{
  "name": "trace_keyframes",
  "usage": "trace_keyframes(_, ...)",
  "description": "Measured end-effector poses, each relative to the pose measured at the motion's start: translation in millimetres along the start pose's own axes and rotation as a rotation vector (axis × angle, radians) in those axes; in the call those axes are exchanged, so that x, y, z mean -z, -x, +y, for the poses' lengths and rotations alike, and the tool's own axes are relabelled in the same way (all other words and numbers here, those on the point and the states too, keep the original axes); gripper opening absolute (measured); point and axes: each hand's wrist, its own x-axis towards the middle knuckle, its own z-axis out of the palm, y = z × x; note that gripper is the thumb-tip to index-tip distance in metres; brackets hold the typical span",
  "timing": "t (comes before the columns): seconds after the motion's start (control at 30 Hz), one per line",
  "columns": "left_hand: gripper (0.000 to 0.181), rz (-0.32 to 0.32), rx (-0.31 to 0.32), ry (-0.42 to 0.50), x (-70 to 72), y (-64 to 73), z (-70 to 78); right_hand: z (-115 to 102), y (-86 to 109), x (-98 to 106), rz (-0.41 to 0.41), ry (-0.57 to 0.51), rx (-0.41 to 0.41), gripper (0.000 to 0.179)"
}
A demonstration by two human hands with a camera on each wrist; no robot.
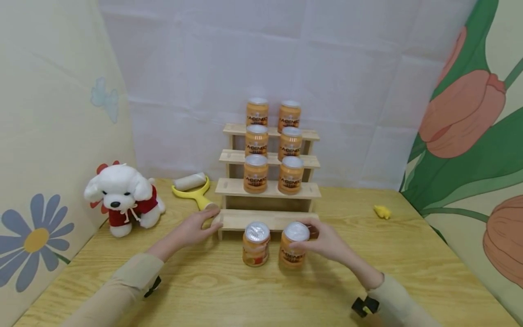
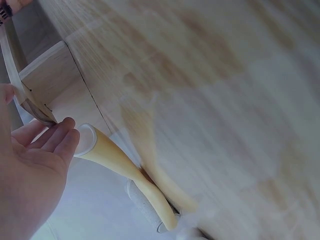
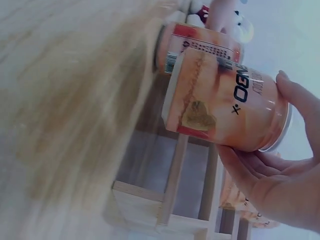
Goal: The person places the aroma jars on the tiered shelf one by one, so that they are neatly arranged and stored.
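Note:
My right hand grips an orange can near its silver top, in front of the stepped wooden stand. Thumb and fingers lie on opposite sides of the can in the right wrist view; whether its base touches the table cannot be told. Another orange can stands upright just to the left. At the left end of the lowest step, my left hand holds the board's end between thumb and fingers. Pairs of like cans, such as this front can, occupy the three upper steps.
Left of the stand lies a yellow-handled roller, its grip close to my left hand. A white plush dog in red sits farther left. A small yellow figure lies on the wooden table at right. White cloth hangs behind.

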Motion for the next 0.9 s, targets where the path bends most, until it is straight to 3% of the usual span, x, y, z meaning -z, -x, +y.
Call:
trace_keyframes(0.2,0.056,-0.01,0.01,0.011,-1.4,-0.3,-1.3,-4,-5.3,9,0.059,-0.097,-0.01,0.066)
trace_keyframes(0.47,0.057,-0.008,0.019,0.005,-0.9,-0.2,-1.8,-10,-20.5,18,0.134,-0.115,0.074,0.061)
trace_keyframes(0.9,0.055,0.001,-0.005,0.009,-1.7,-1.2,-3.6,8,-44.0,15,0.101,-0.113,0.119,0.063)
